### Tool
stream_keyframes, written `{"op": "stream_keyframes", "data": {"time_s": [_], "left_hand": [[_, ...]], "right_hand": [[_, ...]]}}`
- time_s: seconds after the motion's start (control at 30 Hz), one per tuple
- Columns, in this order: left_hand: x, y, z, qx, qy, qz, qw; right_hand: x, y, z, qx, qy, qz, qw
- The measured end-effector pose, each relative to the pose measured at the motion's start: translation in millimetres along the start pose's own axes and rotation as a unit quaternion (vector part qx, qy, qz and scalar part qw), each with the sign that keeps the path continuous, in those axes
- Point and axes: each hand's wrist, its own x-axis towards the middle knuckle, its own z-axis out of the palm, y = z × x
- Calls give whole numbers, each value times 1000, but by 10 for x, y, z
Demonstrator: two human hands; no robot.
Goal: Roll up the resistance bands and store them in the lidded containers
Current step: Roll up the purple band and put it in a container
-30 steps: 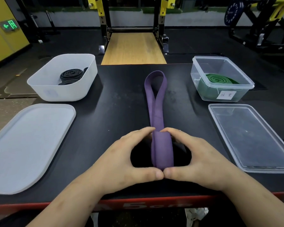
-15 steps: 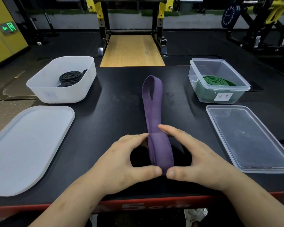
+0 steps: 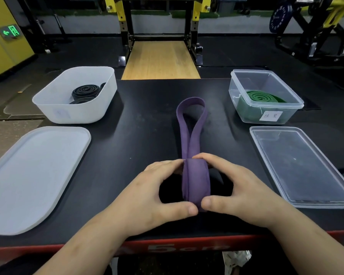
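Note:
A purple resistance band (image 3: 191, 124) lies lengthwise on the middle of the black table (image 3: 143, 124), its near end wound into an upright roll. My left hand (image 3: 147, 199) and my right hand (image 3: 240, 195) hold that roll from either side, thumbs at its near edge and fingertips at its far edge. The unrolled loop stretches away from me. A white container (image 3: 54, 108) at the back left holds rolled black bands (image 3: 85, 91). At the back right, a clear container (image 3: 252, 116) holds a rolled green band (image 3: 260, 96).
A white lid (image 3: 30, 175) lies flat at the front left, and a clear lid (image 3: 302, 167) lies flat at the front right. The table's red front edge (image 3: 167, 247) is just below my wrists. Gym racks and a wooden platform (image 3: 159, 60) stand behind the table.
The roll has grown slightly and the free loop has shortened towards me. My fingertips have shifted over the far side of the roll.

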Motion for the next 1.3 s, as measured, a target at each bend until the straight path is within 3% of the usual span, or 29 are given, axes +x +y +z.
{"op": "stream_keyframes", "data": {"time_s": [0.6,0.7,0.8,1.0,1.2,1.3], "left_hand": [[23,13,0,-6,-6,19,1000],[-2,-18,16,9,-2,5,1000],[-2,-43,9,13,-8,-5,1000],[6,-36,4,21,-20,-13,999],[-10,-50,-2,22,-17,-6,1000],[-7,-28,-20,22,-10,4,1000]], "right_hand": [[22,144,45,-21,-21,14,999],[171,86,-2,48,102,23,993],[566,216,-172,22,197,94,976],[1256,327,-318,66,184,160,968],[1629,260,-382,203,111,81,969],[1795,238,-342,216,103,65,969]]}}
